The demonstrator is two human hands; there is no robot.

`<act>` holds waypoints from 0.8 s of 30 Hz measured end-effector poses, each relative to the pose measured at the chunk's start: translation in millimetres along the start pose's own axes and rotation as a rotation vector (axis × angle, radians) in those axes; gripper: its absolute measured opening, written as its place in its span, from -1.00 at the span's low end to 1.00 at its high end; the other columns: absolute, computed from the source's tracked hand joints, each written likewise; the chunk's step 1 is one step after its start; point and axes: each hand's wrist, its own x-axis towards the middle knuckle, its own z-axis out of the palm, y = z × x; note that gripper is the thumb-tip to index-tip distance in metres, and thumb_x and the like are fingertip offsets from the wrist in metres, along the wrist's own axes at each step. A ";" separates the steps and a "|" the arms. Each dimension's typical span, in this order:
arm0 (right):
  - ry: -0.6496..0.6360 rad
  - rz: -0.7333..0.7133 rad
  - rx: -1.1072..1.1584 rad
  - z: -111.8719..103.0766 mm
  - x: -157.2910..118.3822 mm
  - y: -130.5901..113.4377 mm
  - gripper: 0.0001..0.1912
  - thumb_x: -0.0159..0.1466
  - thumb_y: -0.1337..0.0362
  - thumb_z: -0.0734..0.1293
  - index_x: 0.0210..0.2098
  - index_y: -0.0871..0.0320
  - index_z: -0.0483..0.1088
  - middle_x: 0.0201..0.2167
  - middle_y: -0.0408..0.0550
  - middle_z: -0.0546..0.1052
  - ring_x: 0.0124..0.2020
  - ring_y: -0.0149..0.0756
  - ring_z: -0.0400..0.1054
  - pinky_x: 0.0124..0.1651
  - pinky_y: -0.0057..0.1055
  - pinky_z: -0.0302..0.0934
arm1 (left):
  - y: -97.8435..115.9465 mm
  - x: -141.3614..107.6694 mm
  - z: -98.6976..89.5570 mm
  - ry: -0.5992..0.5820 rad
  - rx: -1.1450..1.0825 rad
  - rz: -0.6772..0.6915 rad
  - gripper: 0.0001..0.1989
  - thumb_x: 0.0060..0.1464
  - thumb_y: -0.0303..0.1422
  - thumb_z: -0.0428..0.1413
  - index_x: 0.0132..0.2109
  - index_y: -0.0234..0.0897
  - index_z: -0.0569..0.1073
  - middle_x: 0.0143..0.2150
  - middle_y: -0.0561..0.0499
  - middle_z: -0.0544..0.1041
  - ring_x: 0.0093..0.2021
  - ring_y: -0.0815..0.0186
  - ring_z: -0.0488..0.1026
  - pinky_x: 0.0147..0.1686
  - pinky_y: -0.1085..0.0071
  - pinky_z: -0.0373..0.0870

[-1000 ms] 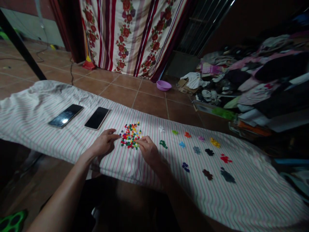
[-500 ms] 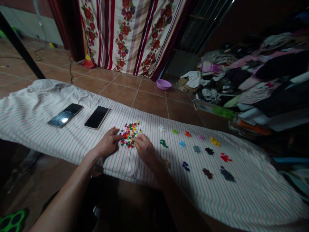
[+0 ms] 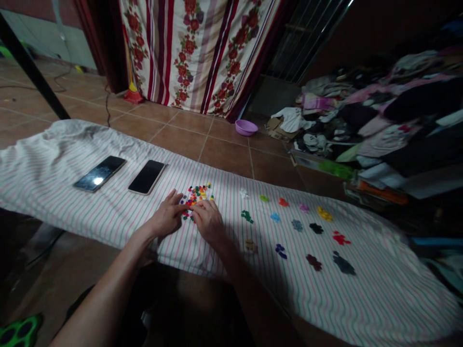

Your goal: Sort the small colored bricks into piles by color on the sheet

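Note:
A mixed pile of small coloured pieces [image 3: 198, 192] lies on a striped cloth [image 3: 217, 241]. My left hand [image 3: 167, 214] rests at the pile's left edge, its index finger stretched onto the pieces and the other fingers apart. From the right, my right hand [image 3: 209, 219] covers part of the pile, fingers bent together near the left fingertip; whatever they hold is too small to make out. Single-colour groups lie to the right, among them dark green [image 3: 247, 216], white [image 3: 244, 193], beige [image 3: 250, 245], blue [image 3: 280, 251], yellow [image 3: 324, 214] and red [image 3: 341, 237].
Two phones [image 3: 100, 173] [image 3: 147, 177] lie on the cloth at the left. Beyond it, a purple basin [image 3: 246, 127] stands on the tiled floor before a flowered curtain [image 3: 195, 53]. Clothes [image 3: 361, 106] are heaped at the right.
My right hand has moved left over the pile, closer to my left index fingertip. The view has shifted slightly, and the beige group is now less hidden by my right arm.

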 end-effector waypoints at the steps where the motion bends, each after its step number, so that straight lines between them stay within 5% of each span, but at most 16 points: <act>1: 0.002 0.017 -0.010 2.6 0.9 -1.5 -0.78 0.31 0.35 0.26 -0.14 0.08 0.53 -0.25 0.00 0.48 -0.15 -0.19 0.27 -0.03 -0.24 0.22 | 0.0 0.0 0.0 -0.005 -0.001 -0.008 -0.54 0.08 -0.54 -0.07 0.05 -0.14 0.51 0.24 -0.11 0.36 0.34 0.09 0.15 0.30 -0.09 0.09; 24: 0.068 0.061 -0.109 11.5 10.0 3.6 -0.85 0.33 0.28 0.26 -0.30 0.06 0.48 -0.35 -0.04 0.47 -0.24 -0.21 0.28 -0.16 -0.30 0.17 | 9.3 7.6 -0.7 0.041 0.008 0.047 -0.51 -0.01 -0.61 -0.07 0.05 -0.26 0.47 0.07 -0.15 0.50 0.22 0.16 0.31 0.34 -0.04 0.04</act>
